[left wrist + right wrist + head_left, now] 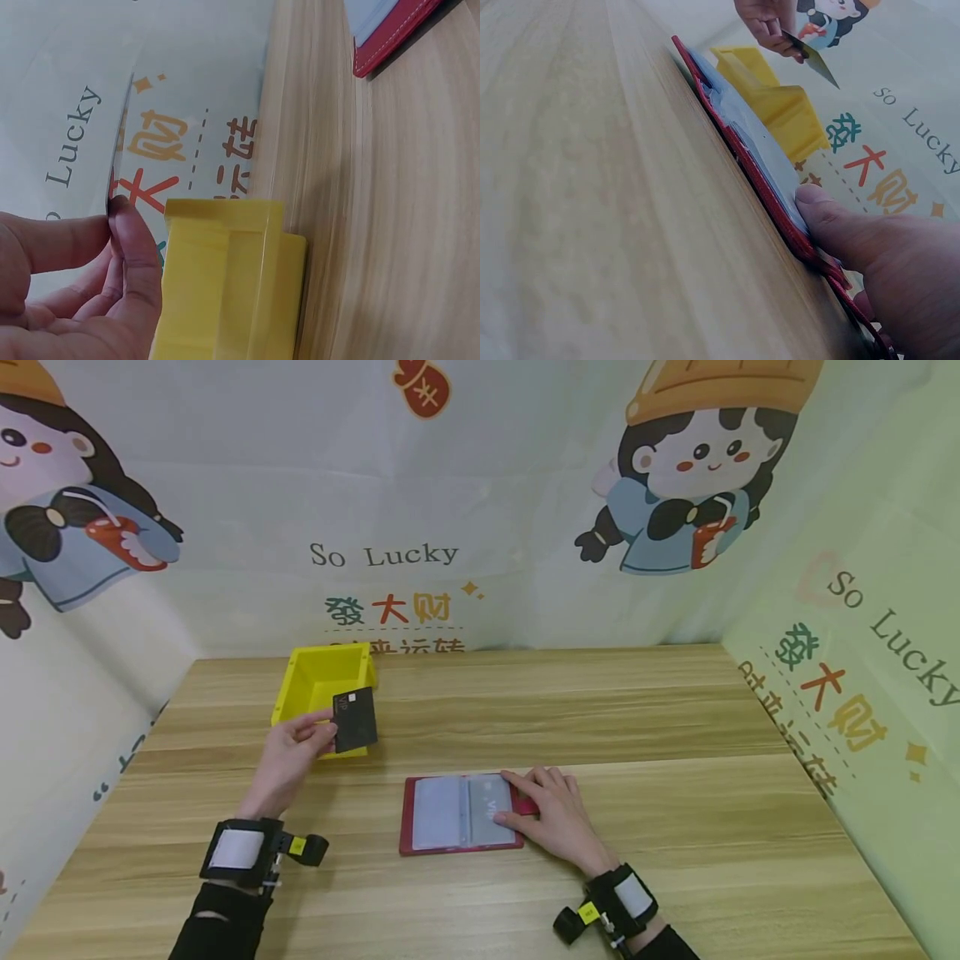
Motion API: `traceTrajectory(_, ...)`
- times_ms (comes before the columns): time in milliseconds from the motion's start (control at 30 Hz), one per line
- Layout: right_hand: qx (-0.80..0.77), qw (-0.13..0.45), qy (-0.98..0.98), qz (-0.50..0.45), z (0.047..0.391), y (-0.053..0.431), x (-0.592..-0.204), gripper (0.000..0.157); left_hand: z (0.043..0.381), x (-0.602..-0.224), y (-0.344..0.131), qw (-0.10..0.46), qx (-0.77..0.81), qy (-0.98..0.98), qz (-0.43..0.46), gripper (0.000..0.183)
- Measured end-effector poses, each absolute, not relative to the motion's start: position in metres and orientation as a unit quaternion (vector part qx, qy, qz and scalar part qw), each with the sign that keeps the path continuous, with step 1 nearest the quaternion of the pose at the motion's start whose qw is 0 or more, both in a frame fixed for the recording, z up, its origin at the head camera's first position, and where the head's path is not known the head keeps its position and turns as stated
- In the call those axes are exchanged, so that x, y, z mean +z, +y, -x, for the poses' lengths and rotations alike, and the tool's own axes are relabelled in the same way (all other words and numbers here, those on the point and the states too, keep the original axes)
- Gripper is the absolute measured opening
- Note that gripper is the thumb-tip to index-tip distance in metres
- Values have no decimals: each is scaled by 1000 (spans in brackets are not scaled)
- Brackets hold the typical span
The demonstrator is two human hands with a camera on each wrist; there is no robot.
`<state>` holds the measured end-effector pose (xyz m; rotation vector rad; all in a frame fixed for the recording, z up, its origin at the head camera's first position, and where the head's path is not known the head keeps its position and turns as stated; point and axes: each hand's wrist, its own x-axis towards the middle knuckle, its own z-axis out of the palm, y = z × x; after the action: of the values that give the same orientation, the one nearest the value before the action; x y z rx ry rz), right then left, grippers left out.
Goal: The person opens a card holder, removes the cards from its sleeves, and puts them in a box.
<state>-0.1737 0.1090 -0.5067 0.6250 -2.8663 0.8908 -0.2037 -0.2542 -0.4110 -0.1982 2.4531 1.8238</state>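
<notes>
In the head view my left hand (288, 756) pinches a black card (355, 720) between thumb and fingers, above the near end of a yellow bin (330, 662). The left wrist view shows the card almost edge-on. An open red card holder (407, 818) with clear sleeves lies flat on the table, and a pale card (491, 802) shows in its right-hand sleeve. My right hand (553, 817) rests at the holder's right side, thumb (821, 206) on the sleeve and index finger at the upper edge. Its other fingers are partly hidden in the right wrist view.
The wooden table (645, 718) meets a printed cloth backdrop (525, 527) behind and at both sides. The yellow bin stands near the table's back left edge, to the left of the card holder. Each wrist wears a strapped camera.
</notes>
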Motion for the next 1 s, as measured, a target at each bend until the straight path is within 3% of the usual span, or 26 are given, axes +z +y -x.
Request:
traceTrajectory(567,287,44,-934,-209,173,110,-506,60,226,-402,-273,-35,575,812,96,48)
traceTrajectory(1000,286,45,-934,-207,174,110,-507,60,250,-395,-270,-91,439,881,154,40)
